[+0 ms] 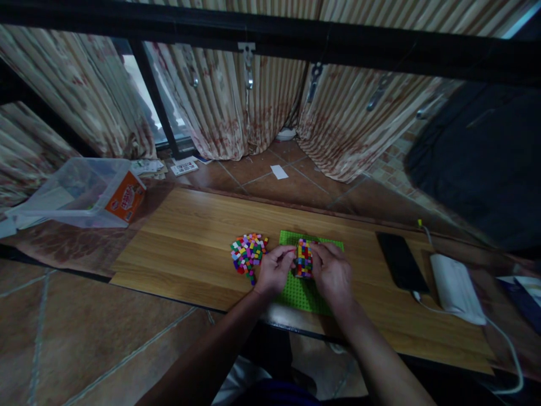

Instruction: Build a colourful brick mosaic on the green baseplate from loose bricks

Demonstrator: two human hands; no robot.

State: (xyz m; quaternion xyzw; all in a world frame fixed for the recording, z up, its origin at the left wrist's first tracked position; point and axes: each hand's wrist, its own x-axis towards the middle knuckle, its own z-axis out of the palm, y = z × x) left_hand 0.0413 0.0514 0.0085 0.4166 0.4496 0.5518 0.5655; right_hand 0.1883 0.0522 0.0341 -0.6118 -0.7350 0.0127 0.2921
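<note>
A block of many-coloured toy bricks [303, 259] stands on a green studded baseplate [299, 298]. Just left of the block is my left hand [274, 272], its thumb and forefinger pinched together at the block's upper left edge. What sits in that pinch is too small to make out, though a speck of red shows there. My right hand [333, 272] curls against the block's right side, thumb and fingers closed on its edge. Loose small bricks [248, 252] of many colours lie in a heap on the wooden board, left of my left hand.
A black phone [401, 262] with a cable and a white power bank [456, 287] lie on the board's right part. At the far left stands a clear plastic box [80, 194] with an orange label. Curtains [270, 107] hang behind a dark bar [279, 34].
</note>
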